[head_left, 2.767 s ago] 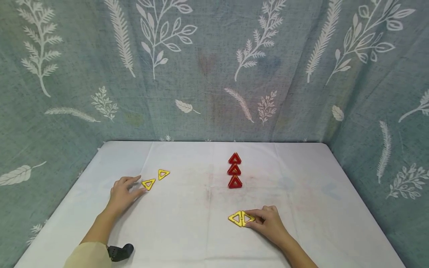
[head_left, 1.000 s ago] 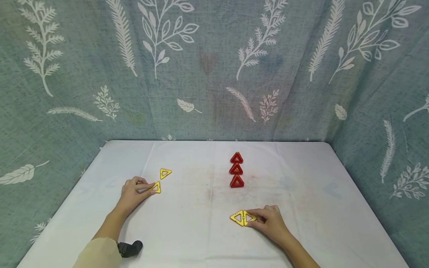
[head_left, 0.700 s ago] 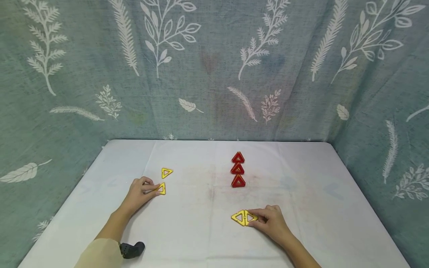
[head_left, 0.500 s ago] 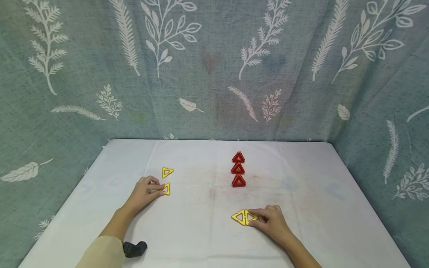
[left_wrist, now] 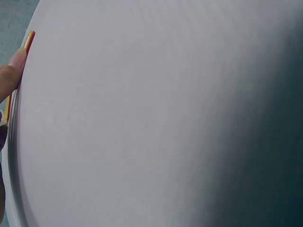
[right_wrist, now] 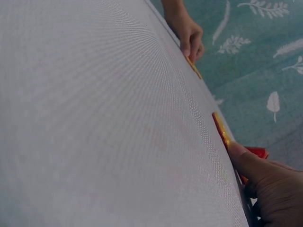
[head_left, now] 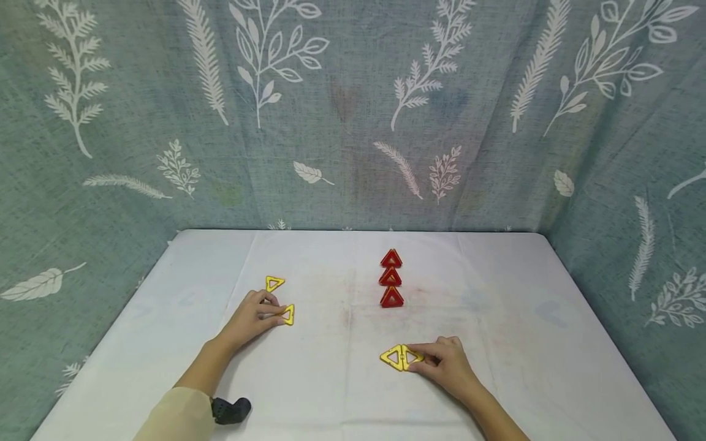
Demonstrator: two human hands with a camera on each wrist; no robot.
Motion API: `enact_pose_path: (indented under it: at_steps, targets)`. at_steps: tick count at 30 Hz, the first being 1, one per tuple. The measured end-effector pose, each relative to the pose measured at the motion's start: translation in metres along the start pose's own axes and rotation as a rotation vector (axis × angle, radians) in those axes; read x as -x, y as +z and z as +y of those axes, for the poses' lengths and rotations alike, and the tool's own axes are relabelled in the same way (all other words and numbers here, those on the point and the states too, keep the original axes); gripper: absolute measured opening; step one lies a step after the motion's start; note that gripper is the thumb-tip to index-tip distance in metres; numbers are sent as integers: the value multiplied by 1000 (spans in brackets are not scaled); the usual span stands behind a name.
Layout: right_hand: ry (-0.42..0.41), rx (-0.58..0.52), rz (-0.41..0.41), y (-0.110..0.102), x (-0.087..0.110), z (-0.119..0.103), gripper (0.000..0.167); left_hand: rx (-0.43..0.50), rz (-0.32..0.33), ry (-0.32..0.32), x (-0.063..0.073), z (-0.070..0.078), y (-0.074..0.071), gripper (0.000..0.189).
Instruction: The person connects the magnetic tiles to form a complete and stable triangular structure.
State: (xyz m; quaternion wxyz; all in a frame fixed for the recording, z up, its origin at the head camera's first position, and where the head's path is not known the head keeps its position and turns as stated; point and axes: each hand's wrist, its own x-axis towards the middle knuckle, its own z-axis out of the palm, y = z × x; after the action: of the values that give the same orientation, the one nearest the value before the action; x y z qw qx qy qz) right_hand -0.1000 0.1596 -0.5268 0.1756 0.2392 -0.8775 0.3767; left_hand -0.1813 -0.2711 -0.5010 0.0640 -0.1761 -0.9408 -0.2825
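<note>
My left hand [head_left: 250,318] pinches a yellow triangular magnetic tile [head_left: 292,315] between thumb and fingers, low over the white table. In the left wrist view this tile [left_wrist: 29,42] appears edge-on, yellow with a red face. Another yellow triangular tile [head_left: 274,283] lies just beyond the left hand. Nearer the front, my right hand [head_left: 447,367] pinches the right one of two yellow triangular tiles [head_left: 391,358] set edge to edge as a diamond. The right wrist view shows the right-hand tiles [right_wrist: 218,125] edge-on, yellow and red, and the left hand [right_wrist: 187,35] with its tile farther off.
Three red triangular pieces [head_left: 392,297] stand in a column toward the back, right of the middle. A white cloth covers the table [head_left: 320,380]. Behind it hangs a green-blue leaf-patterned curtain [head_left: 342,202]. A black device [head_left: 231,411] sits at the left sleeve [head_left: 179,416].
The left hand, at first touching the nearer left tile with spread fingers, has pinched it, turned it and moved it right. The right hand stays with its pair.
</note>
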Motion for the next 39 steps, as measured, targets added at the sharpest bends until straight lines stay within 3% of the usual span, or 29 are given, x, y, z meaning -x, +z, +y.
enact_pose_path:
  at_steps: [5, 17, 22, 30, 39]
  targets:
    - [4, 11, -5, 1, 0, -1, 33, 47, -29, -35, 1, 3, 1, 31]
    - [-14, 28, 6, 1, -2, 0, 34, 131, -71, 27, -8, 15, 10, 32]
    - [-13, 34, 14, 0, -1, 1, 33, 181, -118, 19, -12, 22, 16, 34]
    - [-2, 29, 11, 0, 0, 2, 33, 160, -164, 50, -20, 34, 24, 37]
    - [4, 28, 5, 1, 0, 1, 33, 152, -211, 132, -28, 44, 32, 38]
